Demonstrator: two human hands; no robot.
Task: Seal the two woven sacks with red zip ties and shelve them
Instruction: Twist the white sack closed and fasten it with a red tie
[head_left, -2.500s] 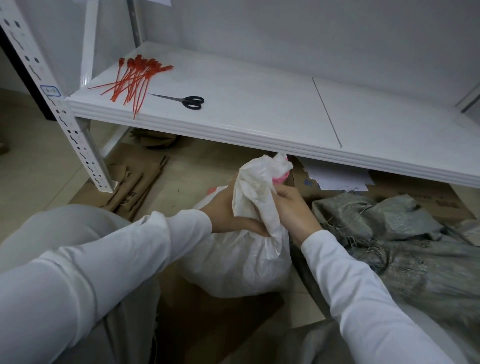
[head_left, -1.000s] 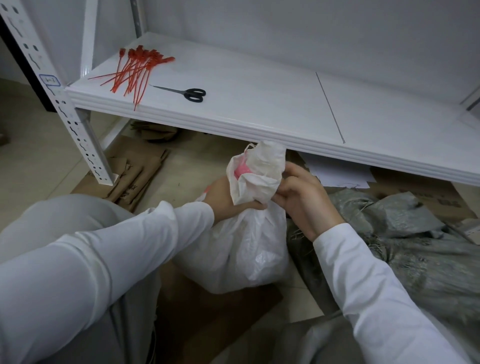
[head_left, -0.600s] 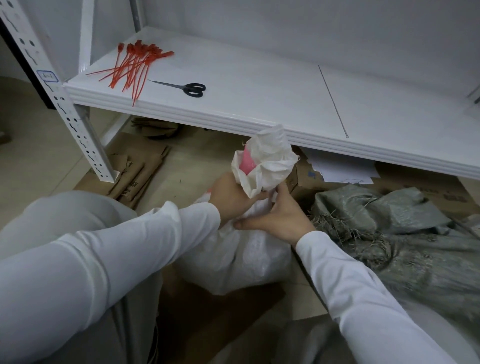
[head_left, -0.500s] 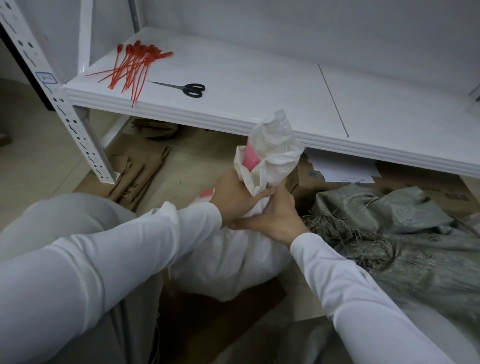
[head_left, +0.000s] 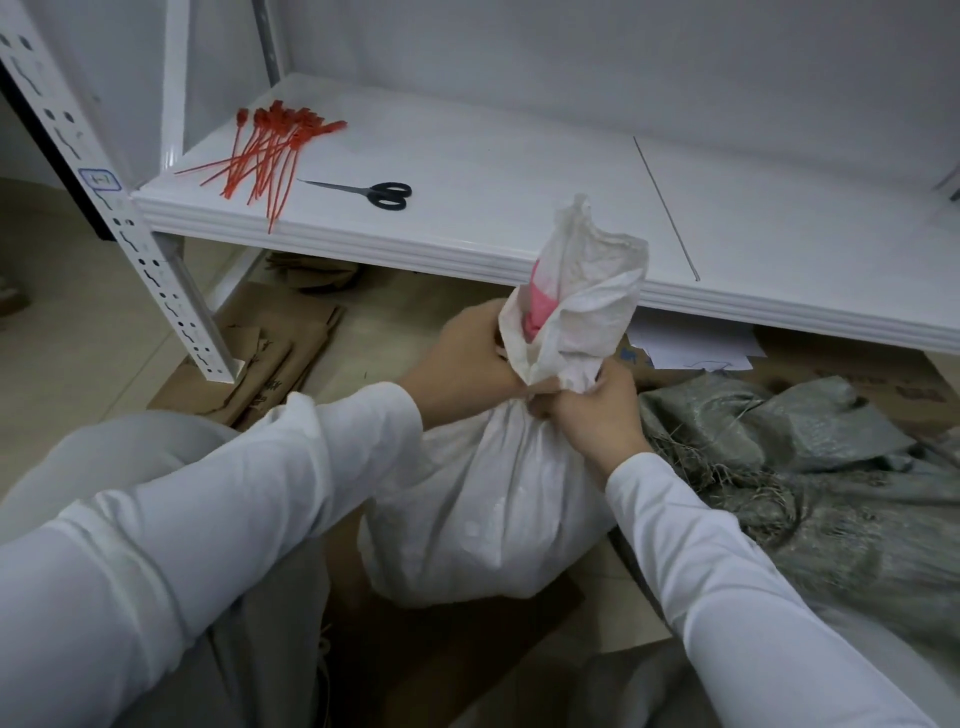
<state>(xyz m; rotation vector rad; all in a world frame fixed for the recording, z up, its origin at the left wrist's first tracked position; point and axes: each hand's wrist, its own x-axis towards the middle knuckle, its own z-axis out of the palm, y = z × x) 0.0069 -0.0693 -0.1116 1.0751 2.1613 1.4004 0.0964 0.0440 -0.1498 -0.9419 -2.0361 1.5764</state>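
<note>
**White woven sack** (head_left: 493, 509): stands on flattened cardboard (head_left: 467, 654), just in front of the shelf (head_left: 519, 156). Its gathered neck rises past the shelf's ribbed front lip.
**Left hand** (head_left: 467, 358): fingers curled round the neck from the left.
**Right hand** (head_left: 592, 410): pinches the neck at its narrowest point, touching the left hand.
**Sack mouth:** crumpled coarse weave, pink showing inside.
**Grey woven sack** (head_left: 831, 467): slumped just right of the white one, with frayed strands along its near edge.
**Red zip ties** (head_left: 265, 150): 1 loose bundle at the shelf's left end, some tips overhanging the lip.
**Scissors** (head_left: 374, 192): black handles, blades closed, just right of the ties.
**Shelf board:** glossy white with 1 seam, stretching wide to the right of the scissors.
**Upright post** (head_left: 130, 223): white, perforated, at the shelf's left corner.
**Room:** pale floor (head_left: 78, 364), white wall behind.
</note>
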